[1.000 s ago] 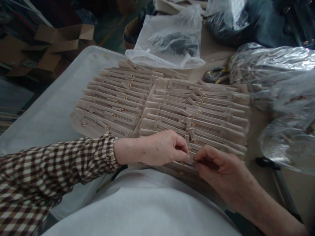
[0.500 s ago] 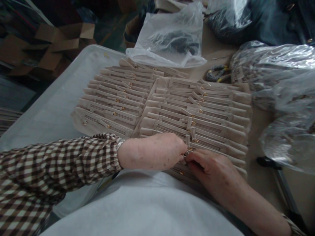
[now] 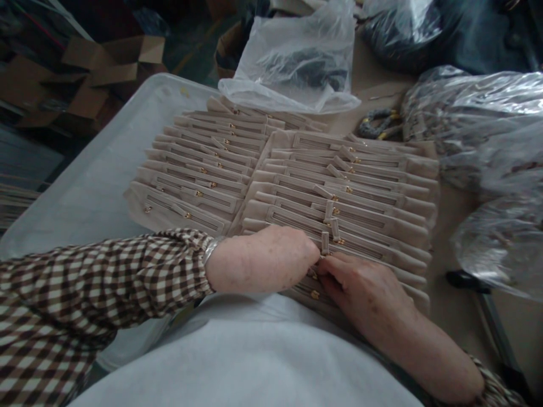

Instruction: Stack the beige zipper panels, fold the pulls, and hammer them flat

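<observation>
Two rows of overlapping beige fabric pieces lie before me, each with a zipper and a small gold slider; some sliders carry short beige pull tabs. Over the near end of the right row, my left hand is closed, its fingertips turned down and mostly hidden. Touching it from the right, my right hand pinches at the same spot, by a gold zipper slider. Whatever sits between the fingertips is too small and covered to make out. A loose gold slider shows just below the hands.
A translucent plastic lid or bin lies under the left row. Behind stands a white plastic bag with dark contents. Clear bags of small parts and a grey-yellow coil are at right. Open cardboard boxes stand at far left.
My right hand has moved left and slightly up against my left hand. The left hand's fingers have turned downward out of sight. The beige pieces stay in place.
</observation>
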`<state>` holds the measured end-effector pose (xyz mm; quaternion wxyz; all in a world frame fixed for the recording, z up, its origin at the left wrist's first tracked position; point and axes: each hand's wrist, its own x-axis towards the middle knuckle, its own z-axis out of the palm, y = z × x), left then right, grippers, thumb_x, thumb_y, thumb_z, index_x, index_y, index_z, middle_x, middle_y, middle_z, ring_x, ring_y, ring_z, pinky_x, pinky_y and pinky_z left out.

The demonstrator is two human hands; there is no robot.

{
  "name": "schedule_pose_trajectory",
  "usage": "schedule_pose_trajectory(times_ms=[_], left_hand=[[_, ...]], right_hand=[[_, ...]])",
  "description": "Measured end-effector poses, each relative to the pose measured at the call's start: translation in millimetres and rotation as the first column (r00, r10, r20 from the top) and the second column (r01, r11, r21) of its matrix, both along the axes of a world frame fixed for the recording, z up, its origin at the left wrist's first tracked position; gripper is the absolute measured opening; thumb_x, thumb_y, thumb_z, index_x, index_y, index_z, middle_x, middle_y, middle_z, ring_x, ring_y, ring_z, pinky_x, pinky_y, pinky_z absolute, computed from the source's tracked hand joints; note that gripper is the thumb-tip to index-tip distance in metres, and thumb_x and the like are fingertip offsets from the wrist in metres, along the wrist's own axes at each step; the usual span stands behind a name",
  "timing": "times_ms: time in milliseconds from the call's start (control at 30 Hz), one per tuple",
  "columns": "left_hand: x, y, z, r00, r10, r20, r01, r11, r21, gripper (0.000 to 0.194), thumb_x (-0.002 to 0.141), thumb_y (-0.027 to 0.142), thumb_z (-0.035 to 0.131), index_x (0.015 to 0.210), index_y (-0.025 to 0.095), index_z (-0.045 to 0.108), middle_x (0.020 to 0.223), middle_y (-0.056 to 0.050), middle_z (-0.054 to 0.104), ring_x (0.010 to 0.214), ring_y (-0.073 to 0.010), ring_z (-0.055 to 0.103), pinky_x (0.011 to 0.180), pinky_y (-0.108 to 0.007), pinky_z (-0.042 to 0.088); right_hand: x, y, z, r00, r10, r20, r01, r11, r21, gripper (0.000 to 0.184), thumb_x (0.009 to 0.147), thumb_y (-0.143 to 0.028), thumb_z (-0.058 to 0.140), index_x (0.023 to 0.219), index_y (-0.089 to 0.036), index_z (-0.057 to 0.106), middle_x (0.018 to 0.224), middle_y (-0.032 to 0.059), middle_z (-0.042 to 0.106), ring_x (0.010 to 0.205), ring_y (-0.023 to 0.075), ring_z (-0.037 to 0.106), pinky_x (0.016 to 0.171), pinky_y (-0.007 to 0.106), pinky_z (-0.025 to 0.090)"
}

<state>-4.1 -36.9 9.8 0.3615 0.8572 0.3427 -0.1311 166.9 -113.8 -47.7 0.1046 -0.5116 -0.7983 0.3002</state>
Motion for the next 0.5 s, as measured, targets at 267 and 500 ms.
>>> schedule_pose_trajectory(times_ms=[267,500], left_hand=[[-7,21,-2.0,0.909,0.358,0.216,-0.258,0.886,-0.385,0.027,0.09,0.038,0.056,0.074,0.016,0.058,0.057,0.005,0.047,0.051,-0.009,0.046,0.049,-0.02,0.034],[14,14,-8.7,0.63,0.764,0.14,-0.306,0.411,-0.859,0.046,0.089,0.063,0.052,0.085,0.018,0.053,0.063,0.005,0.052,0.048,-0.0072,0.046,0.041,-0.017,0.031]], right_hand=[[3,5,10.6,0.965,-0.094,-0.243,0.134,0.979,0.154,0.014,0.09,-0.009,0.051,0.087,-0.021,0.058,0.077,-0.0019,0.063,0.066,0.0115,0.058,0.06,0.023,0.042],[-13,17,24.7,0.943,-0.021,-0.333,0.18,0.872,0.456,0.013,0.092,-0.025,0.063,0.1,-0.018,0.057,0.081,0.002,0.065,0.075,0.016,0.062,0.066,0.027,0.046]])
